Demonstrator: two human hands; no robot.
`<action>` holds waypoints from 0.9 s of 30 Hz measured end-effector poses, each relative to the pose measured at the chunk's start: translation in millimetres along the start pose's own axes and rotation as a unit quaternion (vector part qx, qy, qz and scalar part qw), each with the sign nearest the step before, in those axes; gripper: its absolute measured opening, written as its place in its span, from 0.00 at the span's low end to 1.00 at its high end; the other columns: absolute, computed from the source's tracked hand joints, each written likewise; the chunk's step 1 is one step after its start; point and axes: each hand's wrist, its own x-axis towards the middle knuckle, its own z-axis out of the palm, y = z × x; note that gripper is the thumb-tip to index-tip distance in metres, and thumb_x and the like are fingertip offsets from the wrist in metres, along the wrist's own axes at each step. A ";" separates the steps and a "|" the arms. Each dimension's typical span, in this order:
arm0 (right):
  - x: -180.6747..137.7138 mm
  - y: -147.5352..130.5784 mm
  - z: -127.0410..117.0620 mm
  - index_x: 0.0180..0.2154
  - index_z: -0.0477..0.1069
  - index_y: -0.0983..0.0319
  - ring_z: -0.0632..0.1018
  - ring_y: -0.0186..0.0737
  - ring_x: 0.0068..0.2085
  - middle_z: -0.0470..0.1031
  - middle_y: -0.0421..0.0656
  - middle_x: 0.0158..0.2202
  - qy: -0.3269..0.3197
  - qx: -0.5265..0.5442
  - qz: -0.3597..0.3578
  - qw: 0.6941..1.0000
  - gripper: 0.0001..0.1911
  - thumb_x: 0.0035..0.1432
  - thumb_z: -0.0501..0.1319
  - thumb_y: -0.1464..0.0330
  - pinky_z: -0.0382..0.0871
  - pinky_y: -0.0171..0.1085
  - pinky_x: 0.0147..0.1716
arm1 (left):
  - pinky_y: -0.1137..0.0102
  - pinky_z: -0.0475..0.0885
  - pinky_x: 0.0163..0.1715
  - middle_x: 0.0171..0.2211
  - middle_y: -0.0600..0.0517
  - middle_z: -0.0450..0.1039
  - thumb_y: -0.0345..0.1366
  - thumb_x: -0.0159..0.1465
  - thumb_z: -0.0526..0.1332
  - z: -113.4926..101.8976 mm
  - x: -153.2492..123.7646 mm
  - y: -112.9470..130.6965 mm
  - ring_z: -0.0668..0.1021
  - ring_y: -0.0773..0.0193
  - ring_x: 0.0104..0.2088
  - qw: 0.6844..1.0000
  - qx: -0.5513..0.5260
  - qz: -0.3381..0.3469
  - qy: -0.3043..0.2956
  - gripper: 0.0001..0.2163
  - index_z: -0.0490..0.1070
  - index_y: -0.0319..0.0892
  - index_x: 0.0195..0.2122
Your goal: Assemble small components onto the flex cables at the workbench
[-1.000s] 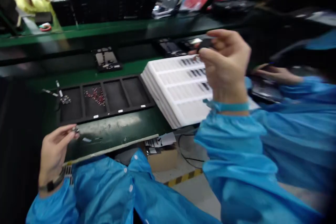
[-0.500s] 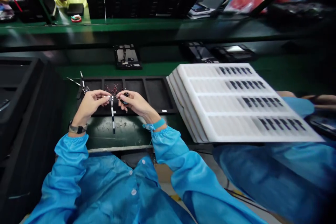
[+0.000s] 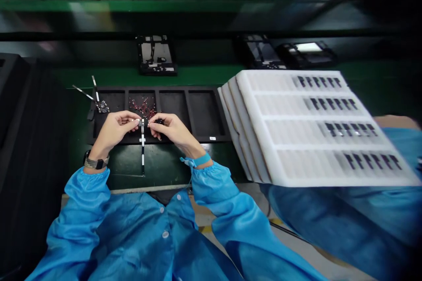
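My left hand [image 3: 120, 128] pinches a small circuit board with a black-and-white flex cable [image 3: 143, 145] that hangs down toward the bench edge. Close by on its right, my right hand [image 3: 170, 129] is closed, thumb and forefinger at the board's edge. Something small and dark shows among its fingers, too small to name. Both hands are over a black compartment tray [image 3: 206, 116]. Small parts with red wires [image 3: 143, 106] lie in one compartment behind my fingers. A second small board [image 3: 103, 106] with two strips sticking up rests at the tray's left end.
White foam trays [image 3: 263, 140] are stacked at the right, with rows of dark pieces in the top one. Opened device housings [image 3: 156, 55] lie along the back of the green bench. Black trays [image 3: 29, 140] are piled at the left. Another person's blue sleeve [image 3: 402, 149] is at the right.
The view has tilted down and shifted a little. My right fingers have turned, and the dark item among them shows less. My left hand keeps hold of the circuit board.
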 end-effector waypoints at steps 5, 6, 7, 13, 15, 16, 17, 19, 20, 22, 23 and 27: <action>-2.4 -2.8 1.4 0.38 0.78 0.62 0.71 0.32 0.25 0.78 0.39 0.28 0.001 -0.058 -0.008 0.998 0.18 0.58 0.73 0.54 0.64 0.31 0.23 | 0.67 0.78 0.37 0.30 0.48 0.82 0.43 0.56 0.76 2.6 -0.5 -1.6 0.81 0.61 0.31 1.000 -0.006 0.004 -0.014 0.15 0.84 0.38 0.39; -3.0 -3.7 1.9 0.38 0.78 0.62 0.71 0.32 0.25 0.77 0.39 0.28 0.003 -0.070 -0.014 0.997 0.18 0.59 0.73 0.54 0.64 0.32 0.23 | 0.67 0.78 0.37 0.30 0.48 0.82 0.43 0.57 0.76 3.2 -1.0 -1.4 0.81 0.61 0.31 1.000 -0.004 0.006 -0.018 0.15 0.84 0.38 0.39; -3.6 -4.7 2.5 0.38 0.78 0.62 0.71 0.32 0.26 0.77 0.39 0.28 0.004 -0.079 -0.020 0.997 0.17 0.59 0.72 0.55 0.64 0.32 0.24 | 0.67 0.78 0.37 0.30 0.48 0.82 0.44 0.57 0.76 3.8 -1.4 -1.2 0.81 0.61 0.31 1.000 -0.003 0.008 -0.022 0.15 0.84 0.38 0.39; -6.5 -8.8 4.2 0.35 0.79 0.61 0.73 0.36 0.30 0.78 0.41 0.31 0.009 -0.094 -0.033 0.995 0.16 0.59 0.72 0.54 0.65 0.34 0.28 | 0.67 0.77 0.36 0.30 0.47 0.82 0.44 0.58 0.75 5.3 -2.3 -0.9 0.81 0.61 0.31 1.000 0.011 0.017 -0.019 0.15 0.85 0.38 0.39; -6.4 -8.7 3.8 0.35 0.79 0.61 0.73 0.37 0.30 0.78 0.41 0.31 0.012 -0.099 -0.027 0.995 0.17 0.59 0.72 0.53 0.64 0.35 0.28 | 0.67 0.77 0.35 0.30 0.47 0.82 0.44 0.58 0.75 5.2 -2.3 -0.5 0.80 0.61 0.31 0.999 0.019 0.018 -0.023 0.15 0.85 0.38 0.39; -6.2 -8.5 3.5 0.35 0.79 0.61 0.73 0.37 0.31 0.78 0.41 0.31 0.013 -0.101 -0.027 0.994 0.17 0.59 0.72 0.53 0.65 0.35 0.29 | 0.67 0.77 0.35 0.30 0.47 0.82 0.44 0.58 0.75 5.2 -2.5 -0.1 0.80 0.61 0.31 0.999 0.023 0.018 -0.027 0.15 0.85 0.38 0.39; -5.9 -8.3 3.0 0.34 0.79 0.61 0.73 0.37 0.32 0.78 0.41 0.31 0.012 -0.102 -0.029 0.994 0.18 0.58 0.72 0.53 0.65 0.35 0.30 | 0.67 0.77 0.35 0.30 0.47 0.82 0.44 0.58 0.75 5.2 -2.7 0.4 0.80 0.61 0.31 0.999 0.026 0.018 -0.032 0.15 0.85 0.38 0.39; -5.2 -8.3 1.7 0.33 0.78 0.61 0.74 0.38 0.33 0.79 0.42 0.32 0.007 -0.107 -0.038 0.993 0.17 0.58 0.72 0.53 0.66 0.35 0.32 | 0.67 0.77 0.36 0.30 0.47 0.82 0.44 0.58 0.75 5.3 -3.2 1.3 0.80 0.61 0.31 0.999 0.031 0.017 -0.038 0.15 0.85 0.38 0.39; -5.0 -8.6 0.9 0.32 0.78 0.61 0.74 0.38 0.34 0.79 0.42 0.32 0.002 -0.111 -0.041 0.993 0.17 0.58 0.72 0.54 0.66 0.36 0.33 | 0.67 0.77 0.36 0.30 0.47 0.82 0.44 0.58 0.75 5.5 -3.5 1.5 0.80 0.61 0.31 0.999 0.032 0.018 -0.041 0.14 0.85 0.38 0.39; -4.9 -9.8 -1.0 0.32 0.79 0.62 0.74 0.37 0.32 0.79 0.41 0.31 -0.011 -0.117 -0.036 0.992 0.16 0.58 0.72 0.55 0.66 0.36 0.34 | 0.67 0.77 0.36 0.30 0.47 0.82 0.43 0.58 0.74 5.8 -3.9 1.4 0.80 0.61 0.31 0.998 0.031 0.018 -0.046 0.14 0.86 0.38 0.39; -5.2 -10.7 -2.1 0.32 0.79 0.62 0.73 0.37 0.31 0.79 0.41 0.30 -0.019 -0.119 -0.031 0.992 0.15 0.58 0.72 0.56 0.65 0.36 0.33 | 0.66 0.77 0.36 0.30 0.47 0.82 0.43 0.58 0.74 6.0 -3.9 1.0 0.80 0.61 0.31 0.998 0.032 0.017 -0.050 0.14 0.86 0.38 0.39; -7.5 -16.0 -5.5 0.33 0.80 0.62 0.74 0.35 0.30 0.79 0.40 0.30 -0.054 -0.114 -0.006 0.992 0.16 0.58 0.73 0.56 0.65 0.35 0.33 | 0.67 0.76 0.36 0.29 0.48 0.81 0.42 0.58 0.74 7.4 -4.1 0.0 0.80 0.61 0.31 0.996 0.045 0.010 -0.071 0.13 0.86 0.39 0.39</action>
